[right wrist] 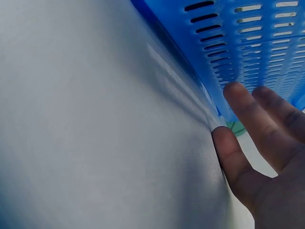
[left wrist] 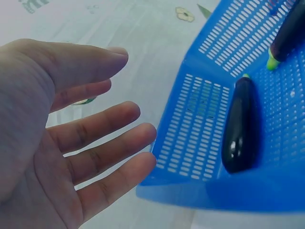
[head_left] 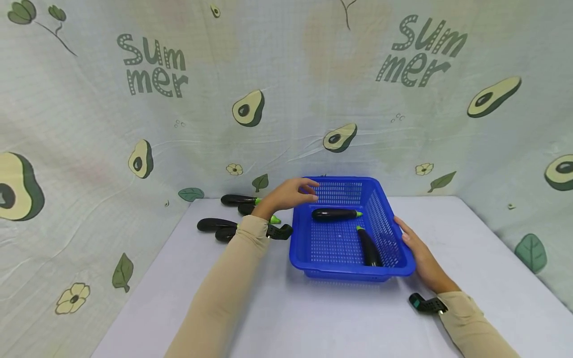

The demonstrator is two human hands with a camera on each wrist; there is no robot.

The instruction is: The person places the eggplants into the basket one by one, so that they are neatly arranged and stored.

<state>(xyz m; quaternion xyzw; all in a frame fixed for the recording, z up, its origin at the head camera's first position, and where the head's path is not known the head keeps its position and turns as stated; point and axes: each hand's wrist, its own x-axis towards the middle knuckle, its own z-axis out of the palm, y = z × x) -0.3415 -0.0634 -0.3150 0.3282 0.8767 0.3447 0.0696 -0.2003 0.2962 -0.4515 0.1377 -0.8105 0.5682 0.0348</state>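
A blue plastic basket (head_left: 331,271) with slotted walls stands on the table. Two eggplants lie inside: one eggplant (head_left: 334,214) crosswise toward the back, another eggplant (head_left: 369,247) against the right front. My left hand (head_left: 292,194) hovers at the basket's left rim, fingers spread and holding nothing; in the left wrist view its empty palm (left wrist: 28,176) shows beside the basket wall (left wrist: 190,124). Along the outside of the right wall rests my right hand (head_left: 423,258). The right wrist view has its extended fingers (right wrist: 255,124) at the slotted side.
Several more eggplants (head_left: 217,224) lie left of the basket, partly hidden behind the left forearm. The white table (head_left: 340,318) meets a hanging cloth (head_left: 286,74) printed with avocados right behind the basket. Each wrist wears a black strap (head_left: 427,304).
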